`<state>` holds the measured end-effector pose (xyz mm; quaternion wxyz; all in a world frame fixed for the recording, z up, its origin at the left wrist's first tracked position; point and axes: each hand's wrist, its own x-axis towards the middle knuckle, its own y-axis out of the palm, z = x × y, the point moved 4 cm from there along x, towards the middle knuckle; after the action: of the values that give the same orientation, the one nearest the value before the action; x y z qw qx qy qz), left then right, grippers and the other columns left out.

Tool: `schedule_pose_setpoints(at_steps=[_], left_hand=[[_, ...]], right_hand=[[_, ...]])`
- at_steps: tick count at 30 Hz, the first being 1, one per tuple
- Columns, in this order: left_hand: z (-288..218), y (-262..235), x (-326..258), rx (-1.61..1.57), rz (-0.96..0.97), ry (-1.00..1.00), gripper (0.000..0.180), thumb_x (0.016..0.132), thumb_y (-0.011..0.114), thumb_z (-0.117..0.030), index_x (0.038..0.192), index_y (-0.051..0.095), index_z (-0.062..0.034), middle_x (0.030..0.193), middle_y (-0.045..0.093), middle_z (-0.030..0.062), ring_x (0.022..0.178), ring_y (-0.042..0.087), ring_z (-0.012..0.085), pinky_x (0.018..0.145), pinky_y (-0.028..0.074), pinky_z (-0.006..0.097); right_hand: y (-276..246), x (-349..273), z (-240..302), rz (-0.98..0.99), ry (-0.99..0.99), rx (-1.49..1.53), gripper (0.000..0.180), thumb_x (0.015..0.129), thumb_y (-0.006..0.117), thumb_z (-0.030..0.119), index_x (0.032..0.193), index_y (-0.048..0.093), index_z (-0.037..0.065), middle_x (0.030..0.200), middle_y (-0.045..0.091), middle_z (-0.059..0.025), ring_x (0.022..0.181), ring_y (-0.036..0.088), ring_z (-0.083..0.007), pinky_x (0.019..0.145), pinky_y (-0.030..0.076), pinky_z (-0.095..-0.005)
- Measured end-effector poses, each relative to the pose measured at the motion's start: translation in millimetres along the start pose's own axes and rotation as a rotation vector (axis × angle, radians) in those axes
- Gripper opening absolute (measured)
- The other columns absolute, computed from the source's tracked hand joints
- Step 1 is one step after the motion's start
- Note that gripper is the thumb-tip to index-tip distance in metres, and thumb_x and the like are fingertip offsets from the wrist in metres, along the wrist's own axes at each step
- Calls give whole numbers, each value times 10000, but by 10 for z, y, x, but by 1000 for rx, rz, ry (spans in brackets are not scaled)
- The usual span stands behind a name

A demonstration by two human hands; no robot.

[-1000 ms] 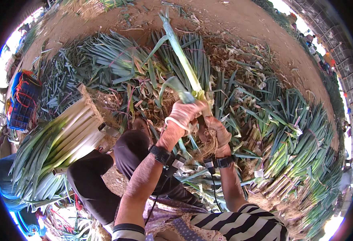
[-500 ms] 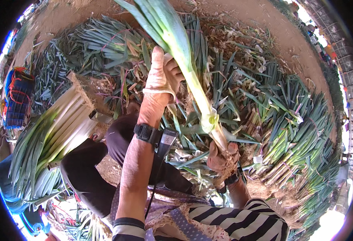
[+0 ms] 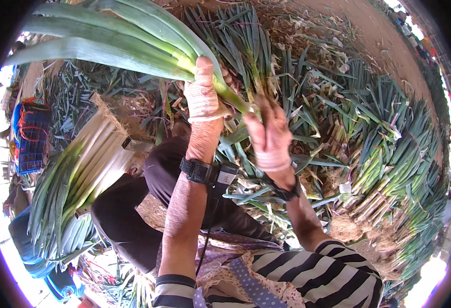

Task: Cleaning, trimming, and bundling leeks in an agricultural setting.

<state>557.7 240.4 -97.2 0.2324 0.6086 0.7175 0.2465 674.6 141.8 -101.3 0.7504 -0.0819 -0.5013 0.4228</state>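
Observation:
A large leek (image 3: 231, 96) is gripped in my left hand (image 3: 205, 95), which wears a pale fingerless glove, thumb along the stalk. Its broad green leaves fan out to the upper left. The lower stalk slants down to the right, where my right hand (image 3: 271, 136) hides the root end. That hand, also gloved and slightly blurred, is at the stalk with thumb and fingers stretched apart; whether it touches the stalk is unclear. Beyond it stands a bundle of darker leeks (image 3: 253, 56).
On the left lie stacked trimmed leeks (image 3: 94, 164) with white stalks, beside a blue wire basket (image 3: 34, 136). Many rooted leeks (image 3: 384, 174) are heaped at the right. Loose leaves and peelings cover the ground ahead. My bent knees (image 3: 125, 220) are between the stack and my arms.
The leek has swung so its leaves point to the upper left. My right hand has let go of the root end and moved up beside the stalk, near my left hand.

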Motion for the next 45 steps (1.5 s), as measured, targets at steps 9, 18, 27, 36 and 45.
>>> schedule_pose_setpoints(at_steps=[9, 18, 27, 36, 45], left_hand=[[186, -202, -62, -315, 370, -208, 493, 833, 563, -563, 823, 537, -71, 716, 560, 64, 584, 549, 182, 508, 441, 315], [102, 15, 2, -513, 818, -361, 645, 794, 441, -713, 596, 465, -100, 684, 523, 70, 591, 502, 195, 559, 373, 330], [-208, 124, -2, -116, 408, -86, 926, 701, 174, -892, 519, 493, -42, 621, 517, 118, 611, 498, 250, 572, 404, 328], [-227, 60, -64, -522, 915, -230, 358, 888, 514, -433, 722, 467, -120, 555, 417, -33, 493, 410, 133, 505, 381, 282], [-349, -66, -37, -623, 1001, -209, 329, 897, 520, -419, 795, 511, -107, 557, 436, -39, 463, 411, 99, 452, 390, 256]], right_hand=[[645, 84, -195, 66, 411, 446, 339, 947, 446, 343, 964, 590, 37, 889, 650, -162, 751, 609, -371, 634, 491, -425], [1502, -313, -1311, 1130, 657, 598, 239, 929, 488, 181, 1097, 600, 54, 982, 622, -86, 927, 575, -194, 786, 457, -305], [255, 37, -116, 406, 925, 1162, 355, 804, 726, 224, 1077, 639, 14, 1015, 637, -37, 873, 591, -139, 785, 470, -267], [485, -384, -308, 691, -38, 14, 194, 818, 604, 73, 991, 672, 130, 883, 662, -53, 738, 649, -165, 622, 520, -239], [106, -1583, -852, 728, 1360, 572, 363, 848, 661, 278, 1044, 607, -23, 849, 608, -21, 713, 536, -106, 664, 448, -269]])
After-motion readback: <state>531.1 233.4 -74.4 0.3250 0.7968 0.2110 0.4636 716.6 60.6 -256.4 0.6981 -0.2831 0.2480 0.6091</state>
